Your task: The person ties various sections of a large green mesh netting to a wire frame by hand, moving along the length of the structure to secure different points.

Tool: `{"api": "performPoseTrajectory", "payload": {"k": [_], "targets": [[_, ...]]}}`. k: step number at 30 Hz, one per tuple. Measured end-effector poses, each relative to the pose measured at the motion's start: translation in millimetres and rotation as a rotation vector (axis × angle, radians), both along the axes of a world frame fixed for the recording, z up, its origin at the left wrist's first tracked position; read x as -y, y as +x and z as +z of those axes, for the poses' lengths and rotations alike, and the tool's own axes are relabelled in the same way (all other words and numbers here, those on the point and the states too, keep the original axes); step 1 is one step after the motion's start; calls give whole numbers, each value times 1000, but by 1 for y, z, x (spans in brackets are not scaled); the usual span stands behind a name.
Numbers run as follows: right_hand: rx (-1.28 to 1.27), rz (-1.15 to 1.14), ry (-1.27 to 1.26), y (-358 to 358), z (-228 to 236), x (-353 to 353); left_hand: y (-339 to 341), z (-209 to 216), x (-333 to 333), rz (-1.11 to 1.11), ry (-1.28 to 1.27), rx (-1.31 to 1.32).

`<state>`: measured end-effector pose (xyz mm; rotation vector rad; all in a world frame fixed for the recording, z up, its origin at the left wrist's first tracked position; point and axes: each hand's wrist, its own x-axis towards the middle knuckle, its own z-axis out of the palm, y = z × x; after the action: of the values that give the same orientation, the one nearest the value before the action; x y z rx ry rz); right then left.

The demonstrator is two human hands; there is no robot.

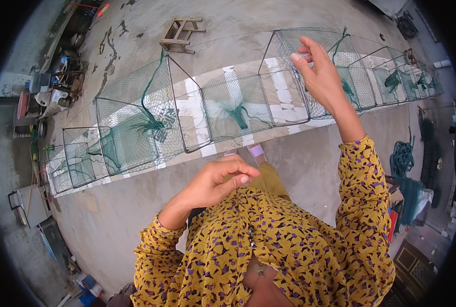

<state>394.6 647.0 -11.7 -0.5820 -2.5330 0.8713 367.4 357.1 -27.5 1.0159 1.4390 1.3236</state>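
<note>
A long folding net trap of green mesh on dark square wire frames stretches across the middle of the view. Green gathered netting forms funnels inside its sections. In front of my body, apart from the trap, my left hand is closed, thumb pressed along the bent fingers; whatever it may hold is hidden. My right hand is raised over the right-hand part of the trap, beside a wire frame. Its fingers are loosely bent with the thumb apart, and nothing shows between them.
Under the trap lies a pale strip with white patches on the concrete floor. A small wooden stool stands beyond it. Blue-green rope and netting hang at the right. Assorted clutter lines the left wall. My feet in pink slippers are near the trap's edge.
</note>
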Motion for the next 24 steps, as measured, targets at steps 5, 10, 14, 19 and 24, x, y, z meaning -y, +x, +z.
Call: {"api": "performPoseTrajectory", "payload": {"k": [5, 10, 14, 19, 24], "targets": [[89, 112, 0, -12, -7, -17, 25, -20, -21, 157, -127, 154], [69, 266, 68, -18, -13, -26, 18, -88, -46, 178, -468, -44], [85, 342, 48, -20, -9, -35, 1, -160, -74, 440, -833, -643], [60, 309, 138, -13, 8, -36, -4, -174, -105, 562, -952, -721], [12, 478, 75, -18, 21, -12, -9, -185, -103, 598, -717, -751]]}}
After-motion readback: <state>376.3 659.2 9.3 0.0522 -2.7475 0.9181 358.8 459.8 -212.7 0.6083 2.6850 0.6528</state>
